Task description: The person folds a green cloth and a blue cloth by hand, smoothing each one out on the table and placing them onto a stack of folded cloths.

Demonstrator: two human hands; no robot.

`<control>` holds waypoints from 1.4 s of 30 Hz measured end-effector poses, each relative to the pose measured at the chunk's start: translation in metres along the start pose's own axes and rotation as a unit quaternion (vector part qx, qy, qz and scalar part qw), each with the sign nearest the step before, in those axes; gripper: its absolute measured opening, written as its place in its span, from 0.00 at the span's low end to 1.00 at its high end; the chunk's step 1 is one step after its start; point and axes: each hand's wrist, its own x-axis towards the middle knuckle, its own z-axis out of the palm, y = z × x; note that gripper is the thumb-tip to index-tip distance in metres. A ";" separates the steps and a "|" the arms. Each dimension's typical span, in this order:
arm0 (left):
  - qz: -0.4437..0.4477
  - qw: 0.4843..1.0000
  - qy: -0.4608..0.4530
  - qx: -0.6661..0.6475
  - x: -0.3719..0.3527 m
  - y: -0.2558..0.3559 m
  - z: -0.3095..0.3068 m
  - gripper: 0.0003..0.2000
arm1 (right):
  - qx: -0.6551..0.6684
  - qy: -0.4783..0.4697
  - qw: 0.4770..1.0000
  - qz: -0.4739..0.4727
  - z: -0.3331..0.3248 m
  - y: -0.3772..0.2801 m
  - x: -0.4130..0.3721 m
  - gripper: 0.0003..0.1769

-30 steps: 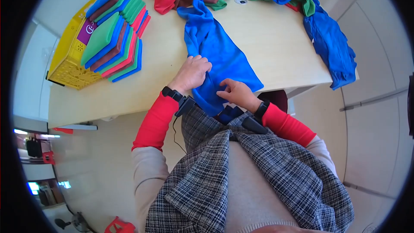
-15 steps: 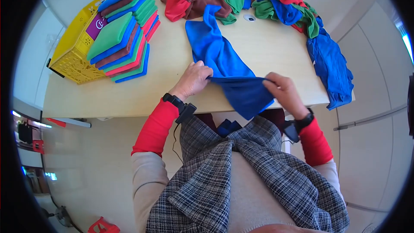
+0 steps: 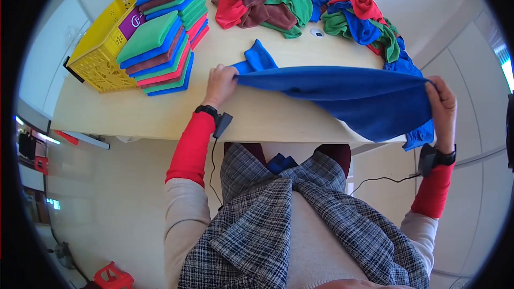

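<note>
A blue cloth (image 3: 342,88) is stretched sideways over the table, its lower edge sagging toward the front edge on the right. My left hand (image 3: 220,83) is closed on its left end, where a loose part of the cloth lies folded behind on the table. At the right my right hand (image 3: 442,101) pinches the other upper corner. Behind the cloth lie a heap of crumpled red, brown, green and blue cloths (image 3: 273,0) and a second mixed heap (image 3: 361,18).
Stacks of folded cloths (image 3: 155,48) stand at the left beside a yellow basket (image 3: 101,43). Another blue cloth (image 3: 417,138) hangs at the right edge of the wooden table (image 3: 144,115). A red stool (image 3: 113,277) is on the floor.
My hands have moved far apart, the right one outward to the right and the left one slightly left and up. The blue cloth is now spread wide between them.
</note>
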 end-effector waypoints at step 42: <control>-0.373 0.776 0.043 -0.507 -0.126 -0.032 -0.069 0.08 | 0.165 -0.011 0.950 0.264 0.055 0.236 -0.118 0.06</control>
